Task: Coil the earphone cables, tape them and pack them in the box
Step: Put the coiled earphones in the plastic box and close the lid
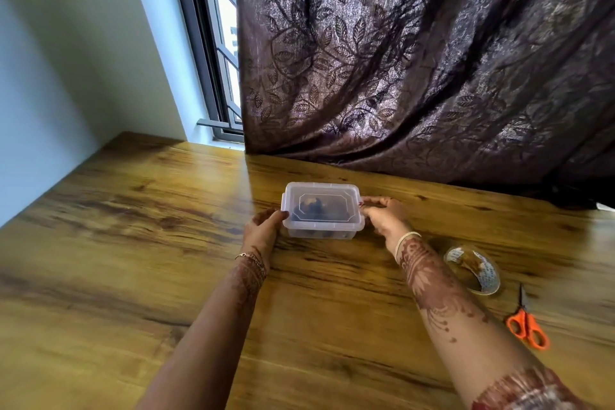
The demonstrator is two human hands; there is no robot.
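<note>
Head view, one entry per item.

1. Box (322,210): clear plastic with its lid seated, standing mid-counter and square to the person. Placed within reach of both arms, so each end can be worked at once.
2. Earphone cables (314,207): dark shapes seen dimly through the lid, inside the box. Their coiling and taping cannot be made out through the plastic. By their position, packing looks done.
3. Left hand (264,226): at the box's left end, thumb tip against the rim and the other fingers mostly hidden behind it. Grip closed on that end, probably to steady the box or press down the lid's catch.
4. Right hand (382,215): at the right end, fingertips pinched on the edge of the lid. Grip closed there, mirroring the left, so that the lid seats evenly rather than tilting.
5. Tape roll (472,271): clear tape, lying on the counter (166,243) beside the right forearm and apart from the box. Set aside, apparently no longer needed.
6. Scissors (527,326): orange handles, blades shut, lying nearer the person than the tape.
7. Curtain (416,60): dark leaf pattern, hanging to the counter's far edge behind the box.

Stage, as judged: closing the lid, the last step.
</note>
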